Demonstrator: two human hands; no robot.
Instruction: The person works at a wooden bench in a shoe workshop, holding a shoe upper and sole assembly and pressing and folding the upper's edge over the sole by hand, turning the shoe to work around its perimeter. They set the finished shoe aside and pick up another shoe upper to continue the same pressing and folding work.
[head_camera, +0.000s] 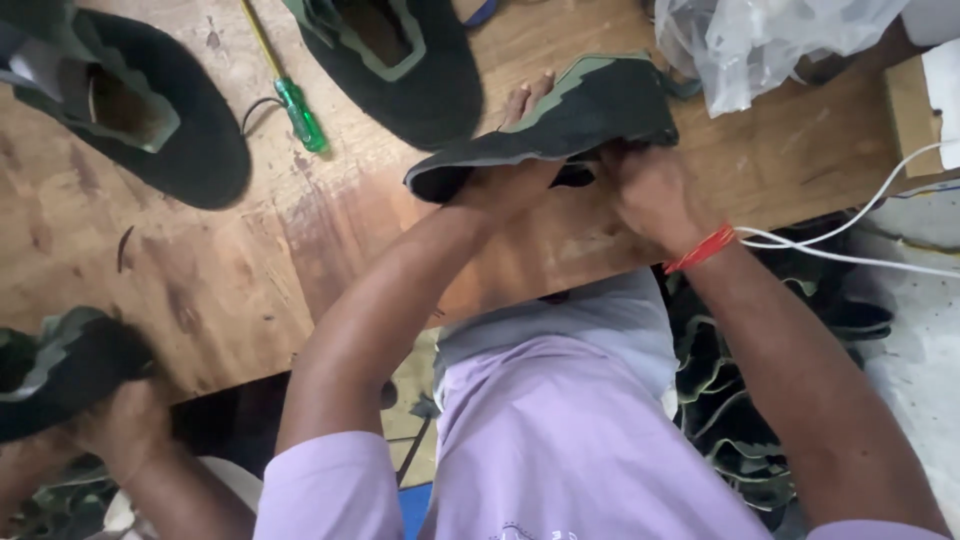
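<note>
Both hands, left hand (510, 185) and right hand (650, 190), grip the shoe upper (570, 115) (dark green) tightly.

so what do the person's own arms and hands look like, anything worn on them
Both arms are bare from the short lilac sleeves down. The left sleeve shows at the lower left, and only an edge of the right sleeve is in view. The right wrist carries a red thread band. The left hand and right hand are gloveless; no rings or watch are visible.
</note>
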